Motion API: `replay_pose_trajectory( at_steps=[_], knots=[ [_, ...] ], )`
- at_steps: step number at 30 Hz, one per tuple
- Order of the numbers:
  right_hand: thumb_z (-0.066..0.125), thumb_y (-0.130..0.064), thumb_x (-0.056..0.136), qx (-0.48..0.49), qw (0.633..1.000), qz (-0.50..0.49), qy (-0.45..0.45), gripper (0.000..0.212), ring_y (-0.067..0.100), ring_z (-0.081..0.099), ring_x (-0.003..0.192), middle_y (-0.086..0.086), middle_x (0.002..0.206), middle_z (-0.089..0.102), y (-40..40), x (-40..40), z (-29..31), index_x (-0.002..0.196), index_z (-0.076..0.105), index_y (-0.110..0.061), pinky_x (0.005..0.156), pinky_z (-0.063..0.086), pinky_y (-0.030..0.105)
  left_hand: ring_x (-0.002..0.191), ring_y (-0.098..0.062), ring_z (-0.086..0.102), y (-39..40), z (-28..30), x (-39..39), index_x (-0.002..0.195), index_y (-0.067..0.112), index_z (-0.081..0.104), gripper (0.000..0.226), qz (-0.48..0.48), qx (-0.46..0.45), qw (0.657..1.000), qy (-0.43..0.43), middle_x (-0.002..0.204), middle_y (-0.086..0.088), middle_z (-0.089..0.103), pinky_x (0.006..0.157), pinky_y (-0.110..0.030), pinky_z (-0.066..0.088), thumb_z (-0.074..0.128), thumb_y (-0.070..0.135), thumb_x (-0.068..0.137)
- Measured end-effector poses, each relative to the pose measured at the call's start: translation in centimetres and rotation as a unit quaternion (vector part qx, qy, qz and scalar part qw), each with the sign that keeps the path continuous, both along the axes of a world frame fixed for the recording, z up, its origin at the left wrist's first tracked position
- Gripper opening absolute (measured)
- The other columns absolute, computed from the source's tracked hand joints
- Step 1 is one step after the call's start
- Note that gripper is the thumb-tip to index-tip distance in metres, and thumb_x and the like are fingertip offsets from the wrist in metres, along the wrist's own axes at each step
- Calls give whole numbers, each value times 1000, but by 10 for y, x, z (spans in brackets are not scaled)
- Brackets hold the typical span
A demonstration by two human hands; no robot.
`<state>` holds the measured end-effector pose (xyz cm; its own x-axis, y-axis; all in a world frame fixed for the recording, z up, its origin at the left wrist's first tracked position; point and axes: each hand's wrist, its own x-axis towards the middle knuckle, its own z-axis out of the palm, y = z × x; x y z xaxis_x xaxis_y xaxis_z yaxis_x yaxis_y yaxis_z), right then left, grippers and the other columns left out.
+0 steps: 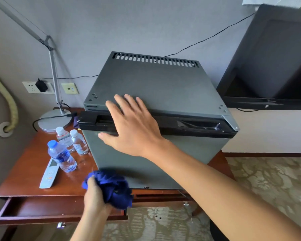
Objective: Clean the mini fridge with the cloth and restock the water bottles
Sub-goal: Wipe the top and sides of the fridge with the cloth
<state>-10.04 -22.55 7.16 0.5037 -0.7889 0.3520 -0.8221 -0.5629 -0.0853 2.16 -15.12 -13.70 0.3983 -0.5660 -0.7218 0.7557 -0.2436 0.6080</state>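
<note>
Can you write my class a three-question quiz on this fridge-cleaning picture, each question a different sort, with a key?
1. True or false: the mini fridge door is open.
2. Which hand grips the blue cloth? A) left hand B) right hand C) neither
3. Fill in: ___ water bottles stand on the wooden table left of the fridge.

Key
1. False: the door looks closed, the right hand resting flat across its top edge.
2. A
3. Three; one has a blue cap, two have white caps.

Grey wall (146,23), wooden desk (24,171), patterned carpet (268,180), desk lamp (54,75).
</note>
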Motion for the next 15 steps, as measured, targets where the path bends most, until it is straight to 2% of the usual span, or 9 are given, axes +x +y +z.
replay_pose_trajectory(
  at_steps=[2, 4, 6, 8, 9, 10, 12, 13, 15],
  knots=[
    [69, -38, 88, 20, 989, 56, -139, 58, 26, 35, 147, 7, 153, 47, 16, -23, 2, 139, 56, -12, 123, 23, 42, 100, -33, 67, 13, 33, 30, 111, 8, 62, 55, -7, 46, 974, -222, 121, -19, 68, 87, -51, 54, 55, 59, 92],
    [68, -20, 88, 18, 965, 56, -257, 41, 18, 45, 141, 2, 144, 57, 38, -57, -1, 128, 66, -11, 120, 31, 33, 98, -33, 65, 17, 85, 44, 112, 15, 62, 54, -3, 41, 909, -414, 118, -15, 68, 85, -50, 53, 49, 65, 97],
    [67, -12, 88, 19, 946, 13, -323, 30, 10, 54, 131, -4, 132, 64, 60, -96, -6, 118, 71, -12, 112, 40, 29, 101, -33, 67, 9, 134, 40, 107, 25, 65, 41, -5, -44, 876, -480, 121, -10, 69, 82, -47, 56, 50, 62, 98],
    [69, -2, 87, 34, 930, -39, -363, 24, 6, 61, 121, -10, 121, 69, 76, -132, -9, 107, 74, -15, 104, 46, 24, 107, -33, 68, 1, 171, 28, 109, 34, 68, 36, -17, -135, 808, -573, 123, -2, 69, 82, -43, 58, 53, 64, 96],
    [70, 3, 87, 31, 924, -64, -375, 25, 6, 63, 117, -12, 116, 71, 82, -147, -10, 103, 75, -16, 101, 47, 21, 113, -32, 66, -6, 189, 17, 118, 33, 69, 38, -36, -186, 739, -646, 125, -2, 69, 87, -44, 57, 54, 61, 96],
    [70, 7, 86, 16, 920, -90, -381, 27, 6, 65, 113, -13, 111, 72, 86, -161, -11, 98, 75, -16, 98, 47, 18, 118, -30, 65, -15, 196, 5, 126, 30, 68, 39, -74, -233, 655, -715, 128, -4, 68, 92, -45, 54, 57, 53, 97],
    [68, 11, 85, -21, 911, -132, -389, 29, 5, 67, 108, -12, 105, 74, 92, -186, -8, 92, 75, -17, 94, 46, 14, 117, -28, 67, -33, 205, -35, 129, 28, 69, 39, -159, -294, 457, -824, 128, -3, 69, 91, -42, 53, 63, 39, 93],
    [67, 10, 86, -37, 906, -150, -393, 29, 4, 67, 106, -12, 103, 74, 93, -197, -5, 90, 75, -18, 93, 46, 13, 110, -30, 69, -41, 205, -59, 125, 29, 72, 39, -193, -309, 389, -846, 123, -3, 70, 86, -41, 53, 65, 37, 88],
    [66, 9, 87, -61, 898, -185, -395, 29, 2, 67, 103, -12, 101, 75, 97, -217, 1, 90, 75, -19, 91, 45, 11, 102, -32, 69, -48, 198, -111, 116, 29, 74, 40, -256, -340, 305, -852, 112, -4, 71, 82, -42, 52, 64, 42, 79]
  ],
)
